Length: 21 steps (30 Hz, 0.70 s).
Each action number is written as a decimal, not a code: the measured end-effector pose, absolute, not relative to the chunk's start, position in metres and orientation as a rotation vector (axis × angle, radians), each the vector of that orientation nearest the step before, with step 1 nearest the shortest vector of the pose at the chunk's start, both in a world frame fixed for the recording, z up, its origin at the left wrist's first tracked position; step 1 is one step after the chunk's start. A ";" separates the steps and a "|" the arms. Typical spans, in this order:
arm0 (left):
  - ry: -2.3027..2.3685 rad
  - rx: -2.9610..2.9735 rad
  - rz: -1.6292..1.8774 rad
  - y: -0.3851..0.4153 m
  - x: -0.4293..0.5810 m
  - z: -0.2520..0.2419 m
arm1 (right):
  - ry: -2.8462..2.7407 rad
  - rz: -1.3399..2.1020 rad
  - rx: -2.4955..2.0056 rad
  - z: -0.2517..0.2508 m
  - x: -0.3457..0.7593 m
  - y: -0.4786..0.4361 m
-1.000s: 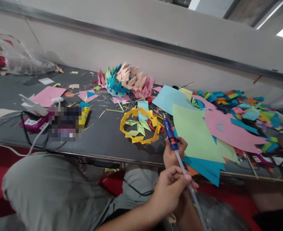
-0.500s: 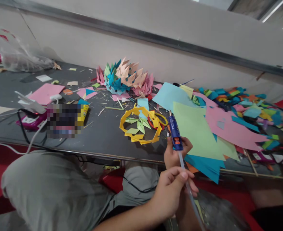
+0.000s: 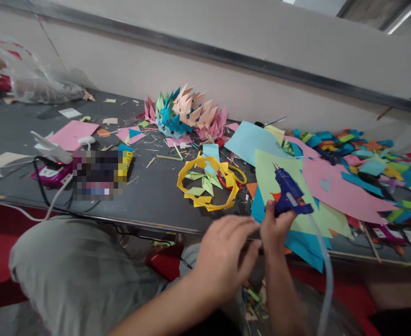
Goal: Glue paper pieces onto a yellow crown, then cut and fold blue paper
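My right hand (image 3: 275,229) is closed around the handle of a blue glue gun (image 3: 289,193), its nozzle pointing up and left over a light green sheet (image 3: 270,173). A clear glue stick (image 3: 327,275) trails from the gun's back, down to the right. My left hand (image 3: 222,252) has its fingers stretched towards the right hand's base and holds nothing. A yellow paper ring (image 3: 207,183) with green folded pieces inside lies on the dark table (image 3: 149,205), just left of the hands.
Scissors (image 3: 233,175) with red and yellow handles lie beside the ring. A heap of spiky folded paper (image 3: 186,114) stands at the back. Pink (image 3: 338,191) and blue sheets and scraps cover the right. A purple device (image 3: 49,175), cables and a plastic bag (image 3: 23,79) are on the left.
My left hand has let go of the glue stick and moved up beside the right hand. The glue gun has swung right and now tilts over the green sheet.
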<state>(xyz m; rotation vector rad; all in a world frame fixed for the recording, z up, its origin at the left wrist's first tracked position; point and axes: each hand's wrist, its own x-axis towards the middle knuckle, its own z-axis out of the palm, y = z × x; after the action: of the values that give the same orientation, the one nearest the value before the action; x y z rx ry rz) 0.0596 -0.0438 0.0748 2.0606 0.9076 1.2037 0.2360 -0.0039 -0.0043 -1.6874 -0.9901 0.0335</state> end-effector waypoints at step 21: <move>0.942 1.792 1.669 -0.040 0.051 0.021 | -1.329 0.669 -1.784 0.005 0.238 -0.017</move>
<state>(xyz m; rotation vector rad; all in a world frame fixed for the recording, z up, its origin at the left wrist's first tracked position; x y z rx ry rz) 0.0511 -0.0398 0.0215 1.7915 0.9420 1.6693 0.2379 -0.0171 0.0052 -1.7838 -1.3289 0.6694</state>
